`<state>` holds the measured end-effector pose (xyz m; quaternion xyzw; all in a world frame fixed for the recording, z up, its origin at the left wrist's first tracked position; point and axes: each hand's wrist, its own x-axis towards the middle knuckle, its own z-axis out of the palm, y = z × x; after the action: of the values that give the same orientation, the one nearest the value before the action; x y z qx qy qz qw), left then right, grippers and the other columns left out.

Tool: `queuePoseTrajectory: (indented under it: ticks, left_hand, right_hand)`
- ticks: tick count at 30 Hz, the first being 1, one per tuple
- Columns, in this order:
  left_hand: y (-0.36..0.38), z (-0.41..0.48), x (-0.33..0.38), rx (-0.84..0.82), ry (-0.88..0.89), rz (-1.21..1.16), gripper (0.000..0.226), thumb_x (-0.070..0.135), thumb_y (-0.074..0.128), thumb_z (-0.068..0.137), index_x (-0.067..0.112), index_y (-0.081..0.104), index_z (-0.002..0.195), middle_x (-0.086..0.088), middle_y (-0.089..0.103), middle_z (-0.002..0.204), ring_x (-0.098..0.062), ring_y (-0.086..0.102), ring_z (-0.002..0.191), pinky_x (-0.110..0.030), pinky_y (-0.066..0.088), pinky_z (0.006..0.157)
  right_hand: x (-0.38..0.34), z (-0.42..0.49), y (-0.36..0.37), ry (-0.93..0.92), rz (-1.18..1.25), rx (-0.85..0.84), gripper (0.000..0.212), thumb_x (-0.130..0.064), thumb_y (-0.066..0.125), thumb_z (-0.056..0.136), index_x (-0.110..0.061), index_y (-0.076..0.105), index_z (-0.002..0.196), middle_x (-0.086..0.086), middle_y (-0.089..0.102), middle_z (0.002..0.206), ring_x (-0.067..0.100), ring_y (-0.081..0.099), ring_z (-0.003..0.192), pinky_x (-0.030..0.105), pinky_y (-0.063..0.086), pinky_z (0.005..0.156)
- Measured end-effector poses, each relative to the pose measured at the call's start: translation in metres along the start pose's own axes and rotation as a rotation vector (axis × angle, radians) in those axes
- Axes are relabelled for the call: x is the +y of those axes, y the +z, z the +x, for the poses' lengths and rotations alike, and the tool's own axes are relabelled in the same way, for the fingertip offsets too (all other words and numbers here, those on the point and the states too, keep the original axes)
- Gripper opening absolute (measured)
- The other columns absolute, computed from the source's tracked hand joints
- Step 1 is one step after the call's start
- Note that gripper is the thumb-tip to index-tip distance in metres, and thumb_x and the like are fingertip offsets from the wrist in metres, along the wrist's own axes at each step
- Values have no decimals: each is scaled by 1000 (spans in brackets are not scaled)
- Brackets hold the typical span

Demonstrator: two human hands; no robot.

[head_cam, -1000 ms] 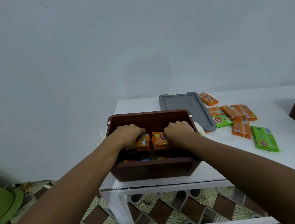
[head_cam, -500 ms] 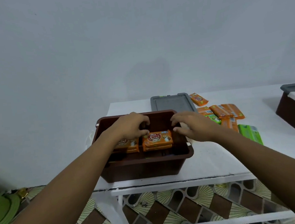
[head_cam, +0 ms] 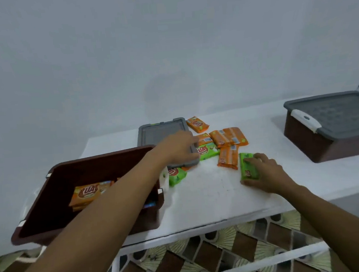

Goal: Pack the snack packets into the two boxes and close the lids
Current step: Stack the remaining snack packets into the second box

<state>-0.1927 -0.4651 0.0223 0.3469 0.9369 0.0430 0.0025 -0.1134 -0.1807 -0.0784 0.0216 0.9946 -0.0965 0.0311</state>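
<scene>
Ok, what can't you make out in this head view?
Head view:
Closed box: contents hidden by its grey lid.
Open box: right interior covered by the left forearm.
Left hand: motion-blurred, grip unclear.
Green packet: partly covered by the right hand gripping it.

Two bare forearms, left hand and right hand.

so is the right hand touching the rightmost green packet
Touching. The head view shows the right hand on the rightmost green packet, fingers draped over its far edge and thumb pressed at its near end.
</scene>
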Motion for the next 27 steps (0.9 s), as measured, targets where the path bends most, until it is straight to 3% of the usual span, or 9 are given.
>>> queuePoseTrajectory:
  ticks: [5,8,10,13,18,21,24,27]
  left_hand:
    - [36,57,39,-202,-99,263,35,43,49,95,11,63,101,-8,64,108,-25,58,96,-36,45,78]
    - [68,78,48,-276,-226,247,39,32,43,98,6,55,125,-19,51,134,-35,41,128,-49,28,108]
    - [90,85,53,-258,-319,213,49,28,41,98,3,39,140,-24,36,146,-41,23,139,-56,11,117]
    - [114,79,62,-95,-336,210,54,25,49,94,5,35,142,-20,38,144,-37,27,137,-53,9,119]
    - [137,66,67,200,-242,177,46,17,57,86,15,52,132,-8,52,127,-32,44,125,-54,17,116]
    - [139,66,70,264,-207,80,45,16,59,86,20,55,131,-4,54,120,-29,54,113,-46,31,107]
    - [123,71,69,189,-295,-124,72,24,65,86,20,31,149,-5,46,142,-28,43,129,-44,27,111]
    - [109,77,67,71,-357,-207,95,30,73,81,21,12,154,-4,47,143,-27,36,132,-41,24,109]
  right_hand:
    - [33,-3,11,-117,201,141,58,-48,56,92,-24,43,143,4,46,147,26,49,124,35,38,99]
    - [43,-6,19,-50,608,396,40,-42,41,99,-18,53,128,1,64,115,27,63,101,32,45,79]
    - [49,-2,15,83,893,477,33,-36,35,104,-13,55,119,2,66,106,27,68,90,33,49,72]
    - [58,2,11,181,1242,435,34,-36,32,105,-11,53,114,10,71,97,30,72,71,42,58,67]
    - [65,7,15,202,1317,442,31,-39,34,104,-15,53,108,7,73,83,32,71,70,43,57,69]
    - [68,6,14,185,1339,406,25,-38,52,99,-15,54,109,5,74,85,28,72,75,43,57,74]
    - [71,6,16,199,1258,375,34,-24,74,84,-20,52,110,2,73,91,20,71,85,40,56,81]
    - [70,4,15,221,1213,387,47,-17,78,77,-21,48,114,-1,69,103,17,68,92,29,53,77]
